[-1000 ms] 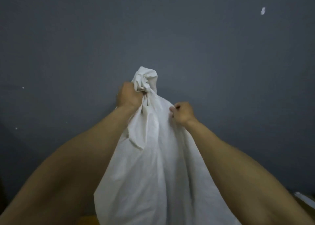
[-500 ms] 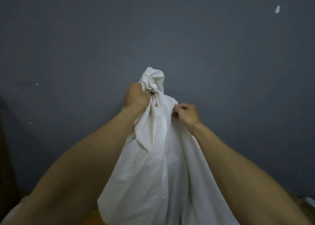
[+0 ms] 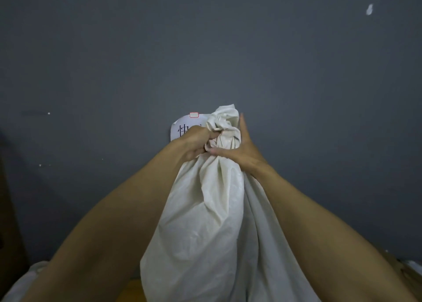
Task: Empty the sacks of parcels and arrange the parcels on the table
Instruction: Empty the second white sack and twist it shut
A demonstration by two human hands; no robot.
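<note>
Dark grey wall (image 3: 296, 73) fills nearly the whole view. In front of it, at the centre, one white crinkled plastic sack (image 3: 205, 221) is held upright in the air, its body hanging down out of view at the bottom between two bare forearms. Its neck is gathered tight, and a crumpled tuft of the mouth sticks up above the grip.

Two hands meet at that neck. The left hand (image 3: 194, 141) has its fingers curled tightly into the bunched material from the left. The right hand (image 3: 245, 151) clasps the neck from the right: its thumb lies across the front, and one finger points straight up beside the tuft. I cannot tell how its other fingers lie behind the sack.

Just behind the left hand, one white paper sheet (image 3: 181, 128) with a black printed character is fixed to the wall by one small red-edged label (image 3: 194, 115). One white fleck (image 3: 369, 9) marks the wall at upper right. A pale fabric heap (image 3: 20, 281), too dim to identify, lies at lower left.
</note>
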